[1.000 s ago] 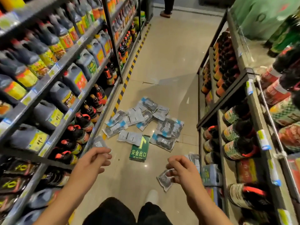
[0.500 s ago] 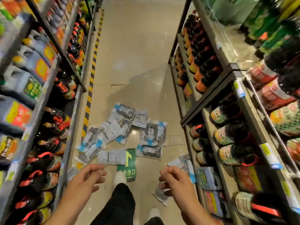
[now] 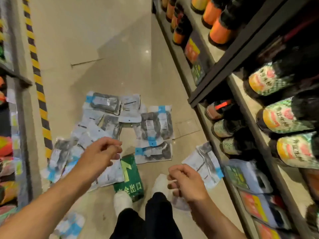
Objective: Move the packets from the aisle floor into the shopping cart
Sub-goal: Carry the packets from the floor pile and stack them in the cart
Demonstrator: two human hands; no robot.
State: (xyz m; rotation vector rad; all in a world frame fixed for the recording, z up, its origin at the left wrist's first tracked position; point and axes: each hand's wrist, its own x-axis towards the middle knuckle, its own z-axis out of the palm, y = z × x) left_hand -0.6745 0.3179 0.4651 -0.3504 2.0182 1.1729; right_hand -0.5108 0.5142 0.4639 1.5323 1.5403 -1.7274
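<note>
Several clear packets with blue tabs and dark contents lie scattered on the aisle floor (image 3: 151, 128). One more packet (image 3: 203, 164) lies apart by the right shelf. Another (image 3: 180, 204) is partly hidden under my right wrist, and a blurred one (image 3: 70, 225) lies at the bottom left. My left hand (image 3: 101, 155) hovers over the near edge of the pile, fingers loosely curled and holding nothing. My right hand (image 3: 187, 184) hangs above my right shoe, fingers curled, with nothing plainly in it. No shopping cart is in view.
A green floor sign with a yellow arrow (image 3: 130, 178) lies between the packets and my white shoes (image 3: 121, 200). Shelves of dark bottles (image 3: 279, 83) line the right side. A yellow-black striped strip (image 3: 38, 87) runs along the left shelf base. Beige tiled floor (image 3: 103, 40) stretches ahead.
I have walked forward and tilted my view down, so the packets sit much closer beneath my hands. Both hands stay raised in front of me, holding nothing.
</note>
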